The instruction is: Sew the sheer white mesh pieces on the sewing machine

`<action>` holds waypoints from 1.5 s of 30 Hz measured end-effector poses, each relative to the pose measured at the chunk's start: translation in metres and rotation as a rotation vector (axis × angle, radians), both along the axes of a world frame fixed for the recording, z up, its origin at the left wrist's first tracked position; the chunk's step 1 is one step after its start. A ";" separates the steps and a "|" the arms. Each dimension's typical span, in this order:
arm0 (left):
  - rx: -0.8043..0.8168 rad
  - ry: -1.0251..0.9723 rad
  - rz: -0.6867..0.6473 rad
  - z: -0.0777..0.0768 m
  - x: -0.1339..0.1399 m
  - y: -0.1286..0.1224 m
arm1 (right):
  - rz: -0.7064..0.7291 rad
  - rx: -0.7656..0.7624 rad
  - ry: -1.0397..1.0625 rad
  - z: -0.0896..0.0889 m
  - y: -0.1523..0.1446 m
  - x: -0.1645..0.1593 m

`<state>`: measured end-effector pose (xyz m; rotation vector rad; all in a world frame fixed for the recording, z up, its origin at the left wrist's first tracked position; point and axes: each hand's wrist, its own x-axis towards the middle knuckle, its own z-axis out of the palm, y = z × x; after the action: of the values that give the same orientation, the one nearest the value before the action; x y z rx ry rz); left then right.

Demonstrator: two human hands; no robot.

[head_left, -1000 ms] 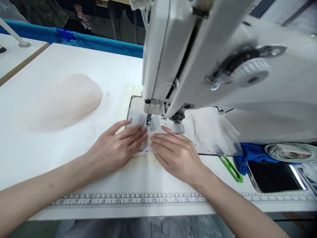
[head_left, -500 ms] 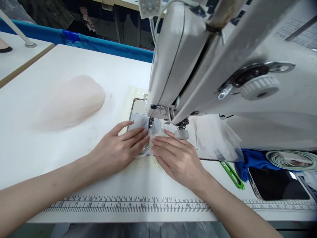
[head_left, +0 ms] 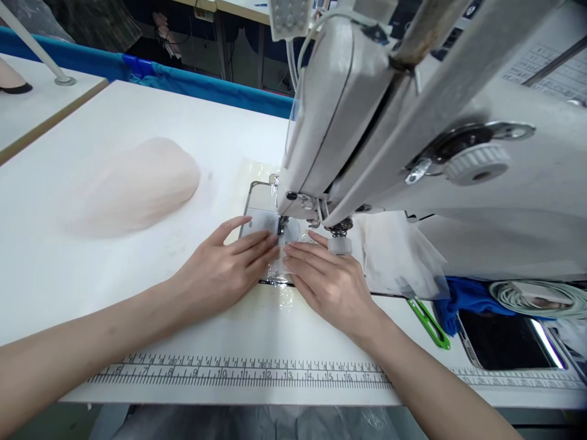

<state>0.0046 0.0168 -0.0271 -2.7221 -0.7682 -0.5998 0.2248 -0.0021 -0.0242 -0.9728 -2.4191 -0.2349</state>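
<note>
My left hand lies flat to the left of the presser foot, fingers stretched out and open. To its right my right hand is also open, its fingers extended flat below the needle area. Both sets of fingertips press down near the metal plate of a sewing machine. A thin see-through piece shows between the fingers; its full outline is hidden by the hands and hard to make out.
A pale, sheer rounded fabric piece lies at the left. White fabric, a green thread snipper, a blue cloth and a phone are at the right. A printed ruler runs along the table's front edge.
Both hands have shifted slightly away from me toward the presser foot. The see-through piece's curved edge that showed beside the left fingers has slid forward. The view has moved a little.
</note>
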 end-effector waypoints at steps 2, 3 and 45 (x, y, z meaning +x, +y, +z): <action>-0.001 -0.001 -0.014 0.000 -0.002 -0.005 | -0.006 0.044 -0.035 0.000 -0.001 0.000; 0.000 0.000 -0.017 0.000 -0.003 -0.007 | -0.008 0.062 -0.048 0.000 -0.002 0.000; 0.013 -0.033 0.096 0.000 0.003 -0.002 | -0.120 0.088 -0.121 -0.006 0.005 -0.007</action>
<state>0.0073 0.0150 -0.0272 -2.6527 -0.8935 -0.6269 0.2182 0.0025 -0.0304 -1.0933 -2.4372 -0.4515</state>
